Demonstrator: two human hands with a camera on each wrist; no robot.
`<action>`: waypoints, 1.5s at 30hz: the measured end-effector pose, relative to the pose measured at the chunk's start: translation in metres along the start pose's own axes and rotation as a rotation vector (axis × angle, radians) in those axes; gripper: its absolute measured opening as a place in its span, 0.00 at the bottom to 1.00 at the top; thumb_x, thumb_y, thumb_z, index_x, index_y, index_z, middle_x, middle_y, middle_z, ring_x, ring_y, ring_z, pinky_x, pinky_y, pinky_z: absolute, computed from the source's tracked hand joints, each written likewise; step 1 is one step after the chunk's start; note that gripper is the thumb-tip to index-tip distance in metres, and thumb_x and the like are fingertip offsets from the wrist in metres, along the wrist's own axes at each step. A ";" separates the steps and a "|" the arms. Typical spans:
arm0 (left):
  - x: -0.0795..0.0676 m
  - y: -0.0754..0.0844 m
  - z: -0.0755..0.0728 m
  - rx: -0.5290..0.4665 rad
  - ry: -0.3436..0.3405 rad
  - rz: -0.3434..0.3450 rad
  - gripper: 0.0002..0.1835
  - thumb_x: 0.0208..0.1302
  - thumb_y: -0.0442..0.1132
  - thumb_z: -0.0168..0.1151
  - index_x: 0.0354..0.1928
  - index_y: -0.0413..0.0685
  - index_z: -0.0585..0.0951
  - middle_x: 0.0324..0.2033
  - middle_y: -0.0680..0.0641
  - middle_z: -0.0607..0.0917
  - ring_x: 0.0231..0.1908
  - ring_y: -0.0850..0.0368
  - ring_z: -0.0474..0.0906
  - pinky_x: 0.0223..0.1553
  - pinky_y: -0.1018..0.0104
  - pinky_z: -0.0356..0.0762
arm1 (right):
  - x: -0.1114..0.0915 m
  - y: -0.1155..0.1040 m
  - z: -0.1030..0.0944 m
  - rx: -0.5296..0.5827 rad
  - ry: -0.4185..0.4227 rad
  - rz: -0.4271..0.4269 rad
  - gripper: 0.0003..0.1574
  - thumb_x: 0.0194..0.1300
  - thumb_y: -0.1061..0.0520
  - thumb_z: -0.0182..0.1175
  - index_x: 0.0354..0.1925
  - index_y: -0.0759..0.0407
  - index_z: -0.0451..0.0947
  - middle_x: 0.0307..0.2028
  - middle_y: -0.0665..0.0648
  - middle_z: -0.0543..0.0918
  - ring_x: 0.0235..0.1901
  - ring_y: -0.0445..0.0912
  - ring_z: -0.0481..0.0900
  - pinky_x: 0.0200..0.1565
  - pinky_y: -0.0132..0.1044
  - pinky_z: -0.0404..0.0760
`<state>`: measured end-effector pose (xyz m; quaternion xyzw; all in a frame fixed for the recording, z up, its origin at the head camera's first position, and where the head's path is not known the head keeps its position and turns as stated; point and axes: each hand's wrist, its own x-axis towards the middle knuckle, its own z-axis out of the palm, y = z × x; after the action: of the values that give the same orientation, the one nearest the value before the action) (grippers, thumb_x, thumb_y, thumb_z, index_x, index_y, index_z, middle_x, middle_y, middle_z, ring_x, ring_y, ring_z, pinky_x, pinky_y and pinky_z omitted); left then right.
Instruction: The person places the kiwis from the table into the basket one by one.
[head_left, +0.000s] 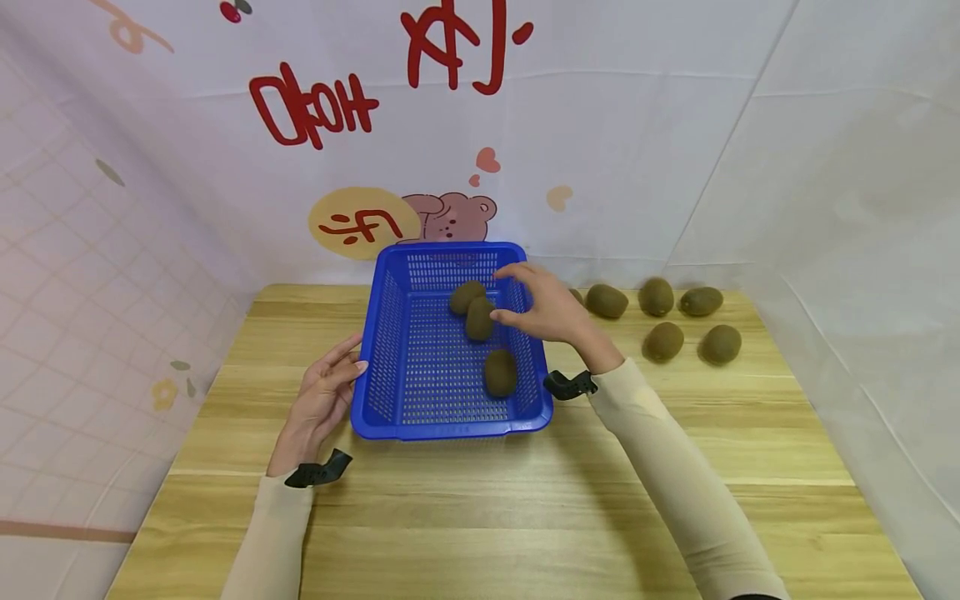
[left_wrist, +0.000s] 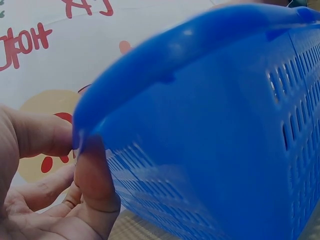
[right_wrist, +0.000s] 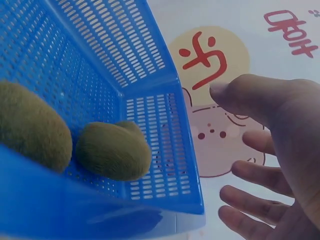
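Tabletop (head_left: 450,517): kiwi (head_left: 577,297) partly hidden behind right grip (head_left: 551,307).

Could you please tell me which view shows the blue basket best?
The head view: the blue basket appears nearly whole, rim and inside. The left wrist view shows outer wall and rim, pinched by the left hand; the right wrist, part of its inside.

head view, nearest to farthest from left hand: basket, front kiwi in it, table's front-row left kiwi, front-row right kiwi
1. Basket, held at left by the left hand
2. Front basket kiwi, inside at right
3. Front-row left kiwi, on the table, right of the basket
4. Front-row right kiwi, farther right
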<state>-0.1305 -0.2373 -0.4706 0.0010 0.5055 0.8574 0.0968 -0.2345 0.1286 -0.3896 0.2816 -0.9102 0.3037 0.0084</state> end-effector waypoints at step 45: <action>-0.001 0.001 0.001 -0.024 0.021 -0.010 0.38 0.71 0.23 0.57 0.79 0.34 0.54 0.49 0.48 0.86 0.47 0.59 0.87 0.51 0.67 0.87 | -0.025 0.092 0.008 0.032 0.084 0.373 0.58 0.68 0.33 0.62 0.82 0.56 0.49 0.79 0.67 0.55 0.78 0.65 0.53 0.76 0.67 0.58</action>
<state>-0.1296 -0.2376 -0.4690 -0.0119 0.4960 0.8630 0.0955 -0.2597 0.1969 -0.4511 0.0949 -0.9405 0.3259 -0.0144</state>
